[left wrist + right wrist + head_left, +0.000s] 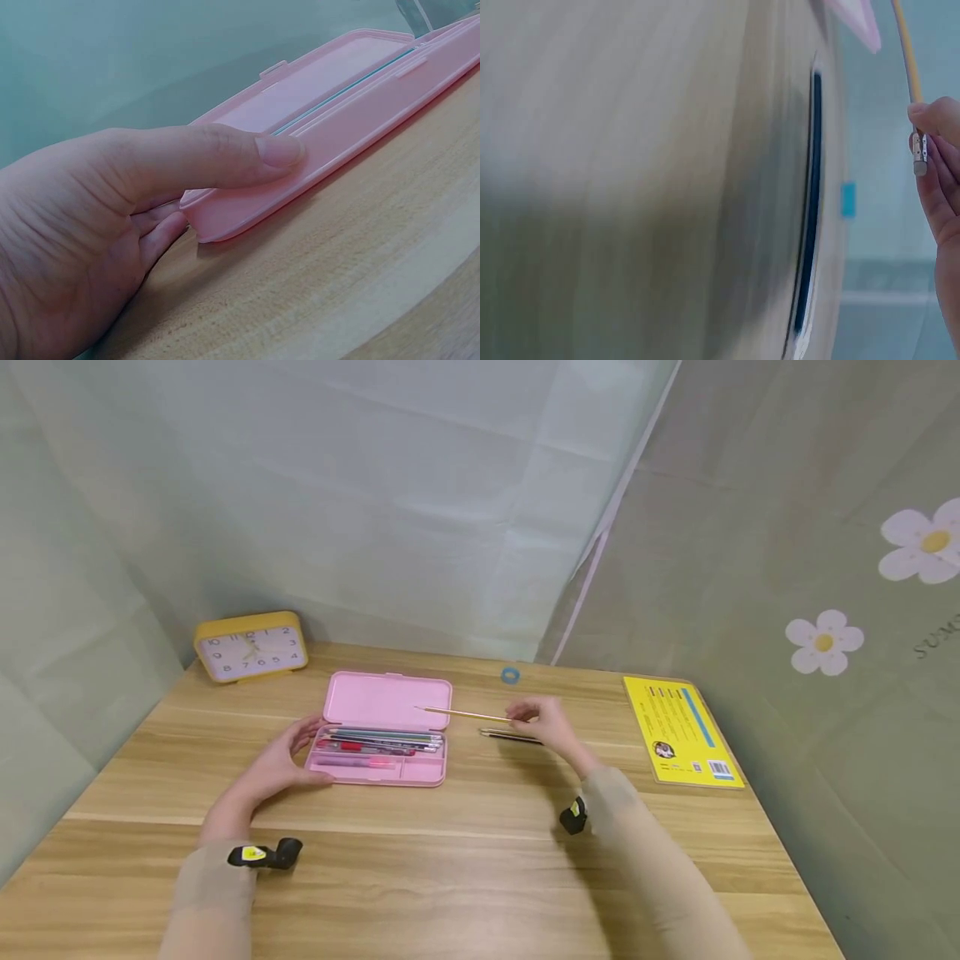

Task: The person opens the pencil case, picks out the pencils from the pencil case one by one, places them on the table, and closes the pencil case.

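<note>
One pencil case (375,702), one clock (252,648), one ring (510,680)

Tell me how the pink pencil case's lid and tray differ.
The lid is shallow, while the tray has taller walls. The lid's inside is one undivided panel; the tray is split into compartments. Nothing lies in the lid, whereas the tray holds writing tools. Both are pink and roughly rectangular.

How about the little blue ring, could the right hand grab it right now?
Probably yes: the right hand is near the blue ring, with nothing standing between them. It pinches a pencil, though, so might need to let go first.
</note>
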`<state>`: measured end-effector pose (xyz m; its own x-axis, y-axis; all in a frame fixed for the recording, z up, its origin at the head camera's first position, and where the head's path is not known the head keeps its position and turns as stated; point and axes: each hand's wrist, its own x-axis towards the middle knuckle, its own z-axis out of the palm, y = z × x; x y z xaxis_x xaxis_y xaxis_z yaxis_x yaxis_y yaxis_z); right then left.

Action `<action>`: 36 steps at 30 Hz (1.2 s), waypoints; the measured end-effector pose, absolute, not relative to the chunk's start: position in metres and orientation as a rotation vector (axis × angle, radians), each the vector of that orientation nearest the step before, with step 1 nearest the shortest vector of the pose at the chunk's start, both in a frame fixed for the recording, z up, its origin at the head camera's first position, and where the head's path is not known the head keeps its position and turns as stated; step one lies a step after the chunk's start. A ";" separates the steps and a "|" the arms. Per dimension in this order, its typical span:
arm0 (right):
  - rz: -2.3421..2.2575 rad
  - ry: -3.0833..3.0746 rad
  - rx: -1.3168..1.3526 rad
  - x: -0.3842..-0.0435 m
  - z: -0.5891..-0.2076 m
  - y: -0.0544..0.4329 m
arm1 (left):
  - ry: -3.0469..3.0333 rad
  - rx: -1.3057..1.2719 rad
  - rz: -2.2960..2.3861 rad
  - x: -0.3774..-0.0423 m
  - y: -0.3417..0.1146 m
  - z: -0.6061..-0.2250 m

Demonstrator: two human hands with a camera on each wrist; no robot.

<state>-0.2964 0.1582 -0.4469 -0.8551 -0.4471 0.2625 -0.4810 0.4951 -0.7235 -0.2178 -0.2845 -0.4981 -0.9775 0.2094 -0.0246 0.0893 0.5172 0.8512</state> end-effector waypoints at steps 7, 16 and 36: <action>1.322 -2.722 0.747 -0.291 -0.460 0.209 | 2.628 0.263 1.463 -0.218 -0.284 -0.497; 1.353 -2.818 0.662 -0.284 -0.469 0.245 | 2.625 0.269 1.463 -0.218 -0.285 -0.496; 1.170 -2.872 0.778 -0.282 -0.481 0.258 | 2.620 0.276 1.473 -0.219 -0.286 -0.497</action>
